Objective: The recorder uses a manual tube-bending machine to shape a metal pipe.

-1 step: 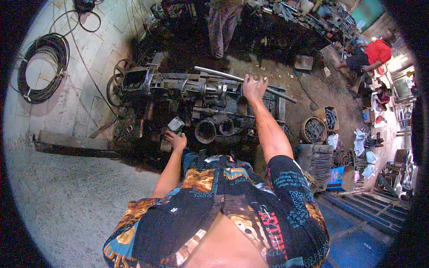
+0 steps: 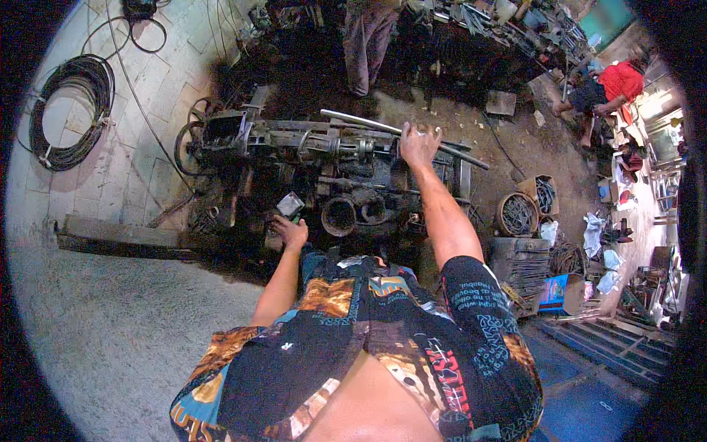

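Metal rod [image 2: 361,121], probably stiff and heavy, best held mid-length; right hand [image 2: 420,146] over it at one o'clock, left hand [image 2: 293,231] at nine; both grips unclear.

black coil [image 2: 104,99], blue box [image 2: 557,293]

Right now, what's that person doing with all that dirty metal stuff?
The person's right hand is on a long, silver metal rod along the far side of a dark, grimy metal machine. Their left hand is by a small, grey, block-shaped piece; its grip is unclear. Another person in brownish trousers stands beyond the machine.
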The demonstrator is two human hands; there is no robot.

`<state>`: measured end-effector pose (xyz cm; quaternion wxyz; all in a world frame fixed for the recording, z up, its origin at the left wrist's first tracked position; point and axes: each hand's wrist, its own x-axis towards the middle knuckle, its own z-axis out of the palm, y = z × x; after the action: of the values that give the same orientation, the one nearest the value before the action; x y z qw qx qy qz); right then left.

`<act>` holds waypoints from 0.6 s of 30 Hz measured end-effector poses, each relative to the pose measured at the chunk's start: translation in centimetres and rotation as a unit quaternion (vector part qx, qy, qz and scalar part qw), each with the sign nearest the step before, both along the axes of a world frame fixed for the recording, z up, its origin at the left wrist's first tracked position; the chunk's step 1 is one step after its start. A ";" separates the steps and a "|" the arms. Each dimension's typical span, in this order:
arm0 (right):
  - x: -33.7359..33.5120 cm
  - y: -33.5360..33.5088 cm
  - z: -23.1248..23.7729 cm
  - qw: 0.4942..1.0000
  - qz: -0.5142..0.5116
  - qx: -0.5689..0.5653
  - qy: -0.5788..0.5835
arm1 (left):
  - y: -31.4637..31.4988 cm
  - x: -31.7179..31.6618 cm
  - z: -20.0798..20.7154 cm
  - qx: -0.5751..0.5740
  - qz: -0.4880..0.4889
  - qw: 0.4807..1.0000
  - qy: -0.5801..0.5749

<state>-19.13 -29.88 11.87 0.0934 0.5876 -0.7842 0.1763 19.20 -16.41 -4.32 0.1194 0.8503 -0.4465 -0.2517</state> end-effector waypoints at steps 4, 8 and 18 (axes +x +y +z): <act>-0.2 -0.1 -0.5 1.000 0.004 -0.026 -0.006 | 0.0 -0.1 0.1 0.003 0.005 1.000 0.001; -0.3 0.0 -0.8 0.999 -0.002 -0.037 0.037 | 0.0 0.1 0.2 0.001 -0.009 1.000 0.021; -0.4 0.1 -0.6 0.999 0.007 -0.041 0.018 | 0.1 -0.3 1.7 0.024 -0.001 0.999 0.026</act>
<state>-19.52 -29.83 11.30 0.1303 0.5914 -0.7706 0.1984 18.86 -16.29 -2.67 0.1104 0.8456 -0.4379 -0.2846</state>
